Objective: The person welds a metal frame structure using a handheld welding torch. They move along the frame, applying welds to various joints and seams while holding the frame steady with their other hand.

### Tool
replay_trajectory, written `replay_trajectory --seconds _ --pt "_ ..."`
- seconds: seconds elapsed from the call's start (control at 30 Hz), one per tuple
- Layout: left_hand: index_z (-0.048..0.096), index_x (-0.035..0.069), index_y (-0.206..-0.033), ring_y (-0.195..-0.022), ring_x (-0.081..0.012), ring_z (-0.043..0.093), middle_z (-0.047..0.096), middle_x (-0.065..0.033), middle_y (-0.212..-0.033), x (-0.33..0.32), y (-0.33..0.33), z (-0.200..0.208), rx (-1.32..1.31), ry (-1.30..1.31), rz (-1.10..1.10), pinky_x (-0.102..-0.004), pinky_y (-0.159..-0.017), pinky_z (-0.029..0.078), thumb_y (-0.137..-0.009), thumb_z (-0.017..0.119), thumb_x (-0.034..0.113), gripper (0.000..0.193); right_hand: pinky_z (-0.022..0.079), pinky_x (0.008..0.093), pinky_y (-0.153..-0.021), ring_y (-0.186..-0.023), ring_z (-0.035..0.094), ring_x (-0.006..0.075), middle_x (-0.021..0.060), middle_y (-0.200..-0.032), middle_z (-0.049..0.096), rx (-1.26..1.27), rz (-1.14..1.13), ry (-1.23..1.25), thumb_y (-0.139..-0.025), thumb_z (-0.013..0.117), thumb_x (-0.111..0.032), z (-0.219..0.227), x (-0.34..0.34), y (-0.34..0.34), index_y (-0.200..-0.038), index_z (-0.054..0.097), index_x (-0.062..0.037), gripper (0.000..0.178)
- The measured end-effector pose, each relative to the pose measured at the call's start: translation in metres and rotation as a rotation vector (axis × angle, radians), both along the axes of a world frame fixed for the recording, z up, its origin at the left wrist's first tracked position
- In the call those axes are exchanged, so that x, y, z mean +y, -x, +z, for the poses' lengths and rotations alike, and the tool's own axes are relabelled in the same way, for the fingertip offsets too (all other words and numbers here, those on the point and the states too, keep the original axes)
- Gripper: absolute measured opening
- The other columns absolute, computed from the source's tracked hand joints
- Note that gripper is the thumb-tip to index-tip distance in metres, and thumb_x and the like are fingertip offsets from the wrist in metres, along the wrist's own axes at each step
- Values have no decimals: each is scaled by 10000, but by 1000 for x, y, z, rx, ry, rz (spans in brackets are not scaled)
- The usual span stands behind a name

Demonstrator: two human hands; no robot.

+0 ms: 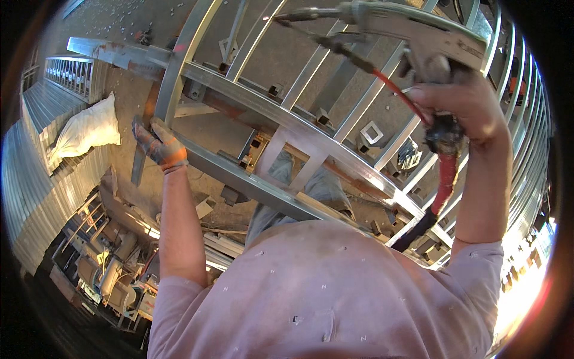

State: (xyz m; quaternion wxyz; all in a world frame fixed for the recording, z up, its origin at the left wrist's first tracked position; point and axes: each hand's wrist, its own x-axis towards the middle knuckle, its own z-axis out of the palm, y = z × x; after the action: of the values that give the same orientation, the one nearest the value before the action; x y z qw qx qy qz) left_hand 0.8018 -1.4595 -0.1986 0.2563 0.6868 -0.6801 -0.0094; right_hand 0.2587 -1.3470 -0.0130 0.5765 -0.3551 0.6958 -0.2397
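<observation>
My left hand, in a grey-and-orange work glove, is raised at the left corner of a silver metal frame. Its fingers are stretched out and apart, close against the end of an upright square tube; whether they touch it I cannot tell. My bare right hand is wrapped round the handle of a grey pistol-shaped welding gun, held above the frame's bars. Its long nozzle points left. A thin red cable and a thick red, black-taped cable hang from it.
Parallel square bars cross the frame ahead. Curved-looking rails rise on the right. A white sack lies on corrugated sheet metal at the left. Tools and scrap pile up at lower left; tube offcuts lie on the floor.
</observation>
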Motion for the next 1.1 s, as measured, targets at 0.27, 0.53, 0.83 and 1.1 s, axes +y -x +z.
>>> replay_trajectory --seconds 0.27,0.53,0.83,1.1 --pt "415 -94 -1463 -1412 -429 425 431 -294 -1519 0 4 1 8 -7 38 -505 -1191 349 -1057 522 266 554 542 338 -779 -812 659 176 91 -884 734 -11 175 -84 -765 866 -252 -46 -41 -70 -1065 737 33 433" --pt "459 -71 -1448 -1409 -426 430 458 -295 -1493 2 6 5 16 3 -78 -502 -1189 340 -1059 511 286 530 537 326 -836 -890 662 174 92 -984 744 -3 161 -155 -747 884 -265 -53 -46 -73 -1160 722 12 522" --pt "450 -67 -1449 -1401 -418 433 456 -263 -1494 3 9 7 135 -23 -64 -494 -1187 335 -1061 507 279 524 543 332 -757 -829 659 145 75 -917 730 -64 213 -182 -747 891 -215 -61 -58 -81 -1081 733 16 436" --pt "426 -58 -1472 -1403 -419 429 452 -266 -1497 4 3 2 107 -29 -21 -495 -1196 321 -1061 485 317 559 543 320 -730 -767 666 146 86 -845 732 -141 213 -177 -772 871 -222 -71 -57 -85 -1085 723 32 430"
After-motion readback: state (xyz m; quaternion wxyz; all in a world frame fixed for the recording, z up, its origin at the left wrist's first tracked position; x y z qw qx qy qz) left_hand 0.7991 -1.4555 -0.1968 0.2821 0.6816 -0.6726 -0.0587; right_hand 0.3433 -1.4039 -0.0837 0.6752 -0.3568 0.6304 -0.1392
